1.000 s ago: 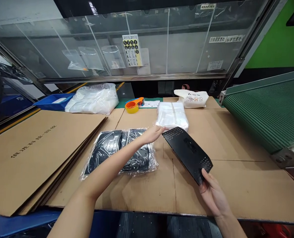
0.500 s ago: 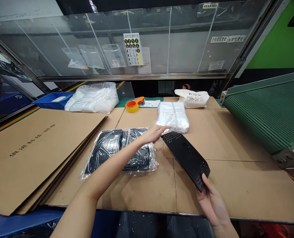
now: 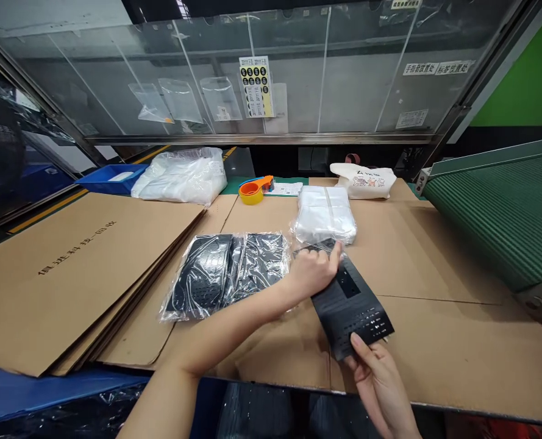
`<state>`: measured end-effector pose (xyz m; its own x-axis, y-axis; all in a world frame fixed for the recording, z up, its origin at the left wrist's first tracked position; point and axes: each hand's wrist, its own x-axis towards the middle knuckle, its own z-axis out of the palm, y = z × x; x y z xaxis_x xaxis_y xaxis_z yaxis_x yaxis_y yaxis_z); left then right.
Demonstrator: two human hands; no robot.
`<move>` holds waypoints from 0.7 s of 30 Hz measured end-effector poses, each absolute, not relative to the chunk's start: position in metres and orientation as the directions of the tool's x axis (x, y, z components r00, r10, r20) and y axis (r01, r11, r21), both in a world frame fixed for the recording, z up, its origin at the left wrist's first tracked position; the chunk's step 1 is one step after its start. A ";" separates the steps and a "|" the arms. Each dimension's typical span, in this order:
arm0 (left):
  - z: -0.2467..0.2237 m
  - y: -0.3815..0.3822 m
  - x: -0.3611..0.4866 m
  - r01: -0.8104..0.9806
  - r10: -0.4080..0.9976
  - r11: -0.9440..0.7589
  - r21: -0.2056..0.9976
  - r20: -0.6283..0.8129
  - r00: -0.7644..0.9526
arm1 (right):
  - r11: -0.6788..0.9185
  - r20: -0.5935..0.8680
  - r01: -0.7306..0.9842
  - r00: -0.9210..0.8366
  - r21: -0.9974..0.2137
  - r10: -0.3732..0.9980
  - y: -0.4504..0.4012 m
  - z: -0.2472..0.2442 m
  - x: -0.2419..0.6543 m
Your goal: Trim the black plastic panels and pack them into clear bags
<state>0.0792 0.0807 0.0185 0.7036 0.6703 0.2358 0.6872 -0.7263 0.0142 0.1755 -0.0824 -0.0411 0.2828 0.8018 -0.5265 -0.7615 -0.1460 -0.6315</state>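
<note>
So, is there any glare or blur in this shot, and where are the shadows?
In the head view, bright glare streaks the plastic-wrapped black parts, with a duller sheen on the perforated panel in the right hand; also in the head view, soft shadows darken the cardboard tabletop below the left forearm, and the green conveyor looks slightly blurred.

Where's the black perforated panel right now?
In the head view, the black perforated panel is right of centre, its near end in the right hand, the left hand over its far part, nearer than the white bundle.
</note>
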 end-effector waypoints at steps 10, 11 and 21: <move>0.010 0.038 0.078 0.464 0.202 -0.818 -0.340 0.585 0.785 | -0.146 -0.486 -0.692 0.325 -0.707 0.811 -0.070 -0.037 0.174; 0.010 0.035 0.077 0.458 0.190 -0.822 -0.339 0.594 0.782 | -0.101 -0.475 -0.705 0.358 -0.702 0.804 -0.068 -0.036 0.174; 0.014 -0.004 0.066 0.395 0.087 -0.876 -0.277 0.715 0.693 | 0.162 0.006 -0.252 0.524 -0.954 0.852 -0.060 -0.043 0.161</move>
<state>0.0657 -0.0037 0.0138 0.6934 0.0866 0.7153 0.3949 -0.8760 -0.2768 0.1613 -0.0605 -0.0434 0.5242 0.8516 0.0064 -0.2518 0.1622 -0.9541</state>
